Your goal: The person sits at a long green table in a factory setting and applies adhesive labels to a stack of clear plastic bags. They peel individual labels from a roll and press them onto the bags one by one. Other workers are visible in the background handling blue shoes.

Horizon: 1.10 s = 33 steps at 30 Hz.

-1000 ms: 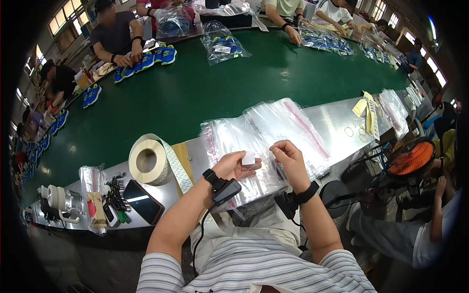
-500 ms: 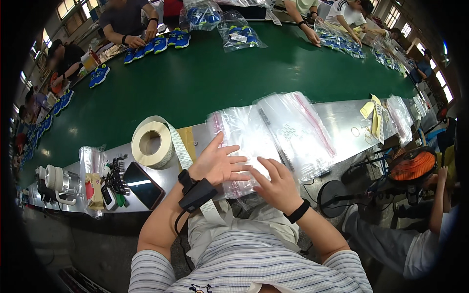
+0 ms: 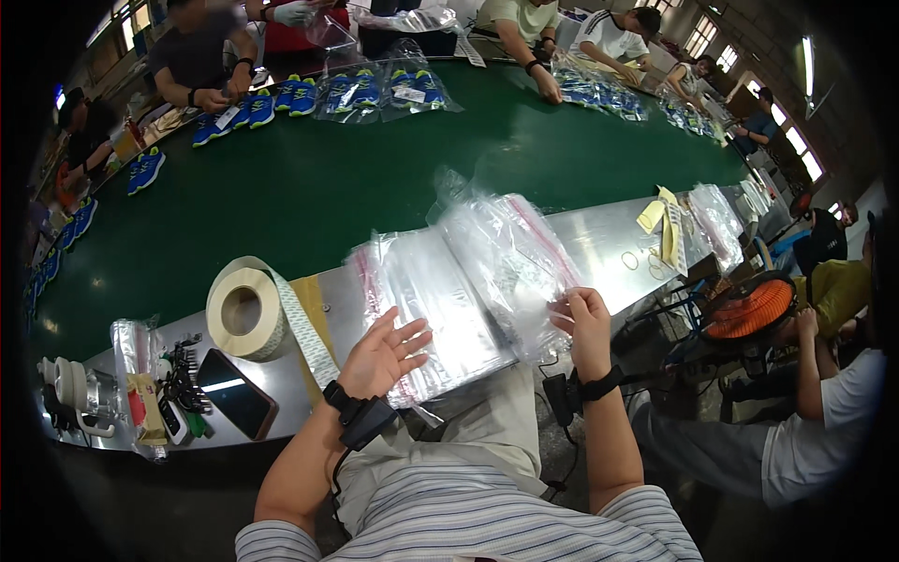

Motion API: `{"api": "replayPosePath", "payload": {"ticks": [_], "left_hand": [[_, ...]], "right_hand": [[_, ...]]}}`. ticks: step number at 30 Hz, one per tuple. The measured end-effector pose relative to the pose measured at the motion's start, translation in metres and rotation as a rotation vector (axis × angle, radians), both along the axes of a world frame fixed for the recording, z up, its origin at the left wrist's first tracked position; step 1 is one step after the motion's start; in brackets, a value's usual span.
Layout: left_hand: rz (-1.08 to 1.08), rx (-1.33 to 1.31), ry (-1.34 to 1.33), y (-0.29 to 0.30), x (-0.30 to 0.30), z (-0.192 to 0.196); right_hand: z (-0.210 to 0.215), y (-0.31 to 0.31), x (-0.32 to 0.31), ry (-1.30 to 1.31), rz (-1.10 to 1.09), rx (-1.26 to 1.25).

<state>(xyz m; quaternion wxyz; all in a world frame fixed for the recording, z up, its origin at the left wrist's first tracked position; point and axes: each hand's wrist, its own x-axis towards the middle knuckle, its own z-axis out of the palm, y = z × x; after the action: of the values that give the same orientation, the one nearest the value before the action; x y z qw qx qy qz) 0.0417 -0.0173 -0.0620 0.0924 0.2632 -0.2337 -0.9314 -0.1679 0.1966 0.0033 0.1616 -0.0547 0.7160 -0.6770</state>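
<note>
Just now, the right hand has been moved away from the left hand, out to the near right corner of the right-hand stack of plastic bags. A clear plastic bag on top of that stack has been ruffled, and its far end is blurred over the green conveyor. From this it can be judged that one bag is being parted from those beneath it, while the left-hand stack of plastic bags is left lying flat beside it. Both stacks are laid on the metal desk, in front of the torso.

The right forearm is raised almost upright, with the fingers bent toward the thumb; the edge of the clear plastic bag seems to be pinched between them. The left forearm is slanted inward and its palm is turned up, with the fingers open and spread to the right. Nothing is seen in that palm; whether the left-hand stack is touched cannot be told. By the left wrist, a white label strip is trailed from the label roll.
</note>
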Motion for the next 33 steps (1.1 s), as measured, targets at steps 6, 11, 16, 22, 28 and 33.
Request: {"api": "replayPosePath", "payload": {"ticks": [6,11,16,22,28,33], "left_hand": [[-0.155,-0.183,0.087,0.011,-0.009,0.027],[-0.234,-0.359,-0.036,0.019,-0.023,0.045],[-0.276,-0.513,-0.143,0.011,-0.017,0.042],[-0.02,-0.21,0.002,0.011,0.004,0.023],[0.032,-0.303,-0.132,0.012,0.026,0.01],[0.19,-0.56,-0.349,0.02,0.06,0.035]], "right_hand": [[-0.009,-0.012,0.018,0.145,0.285,-0.045],[0.001,-0.046,0.051,0.853,0.489,0.351],[-0.001,-0.06,0.067,0.96,0.742,0.394],[-0.016,-0.055,0.049,0.315,0.696,0.114],[-0.016,0.0,-0.014,0.496,-0.045,0.289],[-0.013,0.037,-0.004,0.962,-0.25,0.761]]}}
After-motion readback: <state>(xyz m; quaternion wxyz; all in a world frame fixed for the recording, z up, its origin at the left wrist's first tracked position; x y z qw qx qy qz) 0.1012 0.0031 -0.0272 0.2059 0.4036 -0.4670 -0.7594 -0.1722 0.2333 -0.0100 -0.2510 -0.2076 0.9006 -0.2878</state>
